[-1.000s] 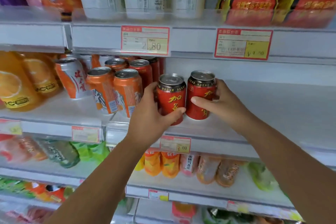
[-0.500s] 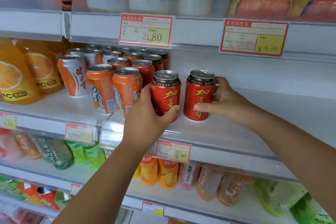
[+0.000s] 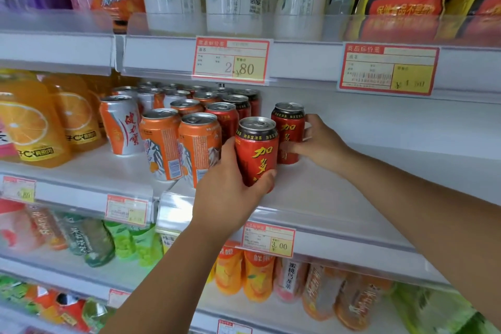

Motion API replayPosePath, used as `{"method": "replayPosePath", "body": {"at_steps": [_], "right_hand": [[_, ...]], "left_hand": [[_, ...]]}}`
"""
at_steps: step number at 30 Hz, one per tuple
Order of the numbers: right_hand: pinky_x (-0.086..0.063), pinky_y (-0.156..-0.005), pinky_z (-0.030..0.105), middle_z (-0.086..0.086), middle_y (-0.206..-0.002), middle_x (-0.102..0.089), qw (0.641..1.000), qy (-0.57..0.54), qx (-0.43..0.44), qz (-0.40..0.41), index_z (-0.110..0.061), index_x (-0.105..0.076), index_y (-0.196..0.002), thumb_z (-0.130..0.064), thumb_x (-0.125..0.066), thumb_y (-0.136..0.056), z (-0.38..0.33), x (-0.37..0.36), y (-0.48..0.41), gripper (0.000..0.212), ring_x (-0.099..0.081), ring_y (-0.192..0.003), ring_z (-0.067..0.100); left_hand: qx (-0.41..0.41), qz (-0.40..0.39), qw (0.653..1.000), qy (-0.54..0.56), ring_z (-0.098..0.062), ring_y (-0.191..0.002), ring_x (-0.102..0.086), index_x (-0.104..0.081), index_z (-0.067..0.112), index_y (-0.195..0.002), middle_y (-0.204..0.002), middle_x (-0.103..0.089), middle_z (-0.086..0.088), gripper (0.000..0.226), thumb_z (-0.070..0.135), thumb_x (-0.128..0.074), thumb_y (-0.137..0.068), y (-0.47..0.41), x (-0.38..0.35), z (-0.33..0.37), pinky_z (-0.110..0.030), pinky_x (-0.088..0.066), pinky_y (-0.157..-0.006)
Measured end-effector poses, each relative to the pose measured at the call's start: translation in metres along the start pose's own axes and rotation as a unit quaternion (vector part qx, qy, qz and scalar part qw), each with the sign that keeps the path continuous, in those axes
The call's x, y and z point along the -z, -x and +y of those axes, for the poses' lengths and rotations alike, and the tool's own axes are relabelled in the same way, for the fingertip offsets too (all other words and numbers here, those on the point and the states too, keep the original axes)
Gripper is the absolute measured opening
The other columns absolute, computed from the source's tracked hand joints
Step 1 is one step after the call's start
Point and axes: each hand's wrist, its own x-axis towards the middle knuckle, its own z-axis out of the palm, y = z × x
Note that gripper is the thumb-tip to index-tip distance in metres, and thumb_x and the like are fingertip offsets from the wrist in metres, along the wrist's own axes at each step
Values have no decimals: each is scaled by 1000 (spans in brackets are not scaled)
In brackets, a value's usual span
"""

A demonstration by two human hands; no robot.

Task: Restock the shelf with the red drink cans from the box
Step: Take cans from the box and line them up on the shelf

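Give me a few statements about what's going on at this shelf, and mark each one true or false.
1. The left hand grips the front red can, and the right hand grips the rear red can. True.
2. The orange cans stand to the right of both red cans. False: they stand to their left.
3. The rear red can lies on its side. False: it stands upright on the shelf.
4. The price tag above the cans reads 2.80. True.
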Motion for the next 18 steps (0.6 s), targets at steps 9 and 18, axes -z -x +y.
{"method": "replayPosePath", "body": {"at_steps": [9,18], "right_hand": [[-49,-94,41,10,-125,-61,999,12,-17,44,-9,-44,-128,-39,-84,-70,5,-25,-56,76,-60,-112,28],[-47,-99,42,9,-128,-60,998,-13,-4,62,-11,-46,-129,-34,-83,-73,14,-30,-77,70,-59,-115,26]], "left_hand": [[13,31,999,-19,-19,-89,-65,-31,24,-138,-105,-63,7,75,55,-65,-80,1,-5,2,-27,-41,-67],[19,34,999,-27,-12,-79,-51,-32,25,-135,-105,-60,7,70,54,-65,-80,0,-7,0,-27,-36,-65]]}}
